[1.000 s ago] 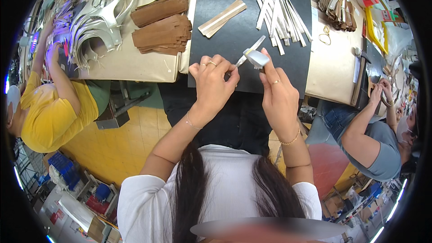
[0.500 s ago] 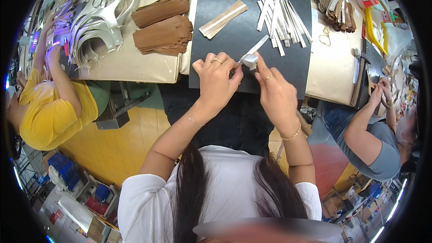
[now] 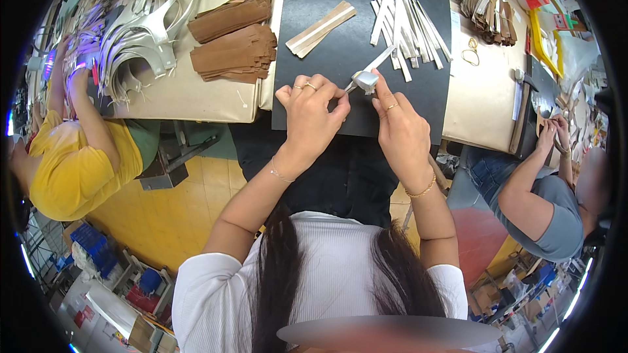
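Observation:
Over the near part of a black mat (image 3: 304, 91), a narrow whitish strip (image 3: 381, 59) slants up and to the right. My left hand (image 3: 311, 114) is closed in a pinch at the strip's lower end. A silver, rounded piece (image 3: 365, 80) sits against the strip, a ragged pale bit hanging below it. The fingers of my right hand (image 3: 402, 134) are closed on this silver piece; its exact kind is unclear. Several loose white strips (image 3: 409, 29) lie fanned on the mat beyond. Farther left on the mat rests a small stack of brown strips (image 3: 320, 29) with a white stripe on top.
Two stacks of brown pieces (image 3: 232, 52) lie on the table at left, beside curved silver pieces (image 3: 154, 33). A rubber band (image 3: 470, 52) and bundled brown strips (image 3: 487, 13) are at right. Co-workers sit on both sides, one in yellow (image 3: 82, 163), one in grey-blue (image 3: 546, 216).
The silver piece has tilted and shifted slightly between my fingers, showing a rounder side. Both hands stay nearly in place, and the view has moved a little.

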Demonstrator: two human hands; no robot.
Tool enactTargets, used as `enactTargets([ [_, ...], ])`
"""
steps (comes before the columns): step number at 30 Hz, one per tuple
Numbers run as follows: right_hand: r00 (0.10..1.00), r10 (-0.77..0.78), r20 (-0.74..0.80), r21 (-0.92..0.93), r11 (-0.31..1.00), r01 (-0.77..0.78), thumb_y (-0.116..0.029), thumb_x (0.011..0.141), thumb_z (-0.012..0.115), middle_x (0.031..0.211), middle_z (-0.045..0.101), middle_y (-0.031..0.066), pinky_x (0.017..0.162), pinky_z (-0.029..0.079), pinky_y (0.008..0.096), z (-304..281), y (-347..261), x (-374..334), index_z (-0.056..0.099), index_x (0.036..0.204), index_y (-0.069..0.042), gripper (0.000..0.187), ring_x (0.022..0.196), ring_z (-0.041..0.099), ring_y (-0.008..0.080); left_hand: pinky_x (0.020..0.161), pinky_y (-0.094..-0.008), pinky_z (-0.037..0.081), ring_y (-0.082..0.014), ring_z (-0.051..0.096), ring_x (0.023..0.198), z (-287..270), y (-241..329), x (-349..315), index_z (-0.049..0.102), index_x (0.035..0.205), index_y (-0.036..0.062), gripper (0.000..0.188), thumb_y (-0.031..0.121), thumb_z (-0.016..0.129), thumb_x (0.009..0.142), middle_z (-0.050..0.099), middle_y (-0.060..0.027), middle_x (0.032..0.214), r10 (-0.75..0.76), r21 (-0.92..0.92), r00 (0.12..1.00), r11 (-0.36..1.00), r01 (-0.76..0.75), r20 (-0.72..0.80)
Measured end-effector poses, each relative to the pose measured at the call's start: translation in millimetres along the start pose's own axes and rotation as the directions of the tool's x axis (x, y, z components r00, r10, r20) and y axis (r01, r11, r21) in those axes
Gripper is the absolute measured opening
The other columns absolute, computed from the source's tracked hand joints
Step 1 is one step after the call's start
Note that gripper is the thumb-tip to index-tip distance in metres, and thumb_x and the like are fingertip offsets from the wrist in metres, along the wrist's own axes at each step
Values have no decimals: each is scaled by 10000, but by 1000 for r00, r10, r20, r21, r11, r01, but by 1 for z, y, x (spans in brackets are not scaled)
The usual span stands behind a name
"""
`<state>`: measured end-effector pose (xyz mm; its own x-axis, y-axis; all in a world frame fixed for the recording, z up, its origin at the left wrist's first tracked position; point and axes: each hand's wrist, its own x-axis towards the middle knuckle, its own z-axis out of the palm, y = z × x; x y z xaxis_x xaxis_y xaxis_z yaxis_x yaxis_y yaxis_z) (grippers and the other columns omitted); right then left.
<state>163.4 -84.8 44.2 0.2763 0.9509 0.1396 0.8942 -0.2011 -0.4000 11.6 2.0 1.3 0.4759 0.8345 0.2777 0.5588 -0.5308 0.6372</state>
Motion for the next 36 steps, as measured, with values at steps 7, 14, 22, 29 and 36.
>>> enactTargets([
  [7,985,79,-155,244,969,-39,-142,960,659,777,575,83,577,529,416,-9,-10,-4,568,1459,-218,513,627,636,286,831,-378,288,-200,545,840,2,3,2,688,739,115,118,128,805,746,609,24,816,9,17,1000,1000,-8,-19],
  [14,992,79,-94,100,993,-70,-122,941,682,807,603,75,569,513,408,-10,-8,2,571,1455,-187,530,628,635,285,822,-380,287,-204,538,835,5,3,3,669,724,118,138,129,805,740,590,23,804,23,38,1000,999,-22,-22],
  [22,999,-4,52,33,999,2,-167,962,668,770,569,62,538,519,391,2,-14,-12,559,1472,-231,525,587,627,263,815,-372,291,-181,552,864,0,-1,-4,709,776,113,115,117,820,748,594,35,829,76,42,997,996,-75,-22],
  [29,999,-34,-14,71,997,35,-164,966,664,764,559,63,530,505,385,-4,-9,-9,558,1473,-222,521,586,618,257,824,-362,310,-185,557,871,-1,-6,-7,728,807,104,109,106,823,753,600,26,843,88,4,996,996,-87,-31],
  [36,998,-22,65,86,996,16,-155,970,659,762,554,68,534,502,386,0,-17,-12,560,1469,-210,512,583,612,263,820,-364,320,-190,559,858,-1,-6,-8,727,803,101,116,97,827,744,597,23,836,109,21,994,994,-108,-31],
])
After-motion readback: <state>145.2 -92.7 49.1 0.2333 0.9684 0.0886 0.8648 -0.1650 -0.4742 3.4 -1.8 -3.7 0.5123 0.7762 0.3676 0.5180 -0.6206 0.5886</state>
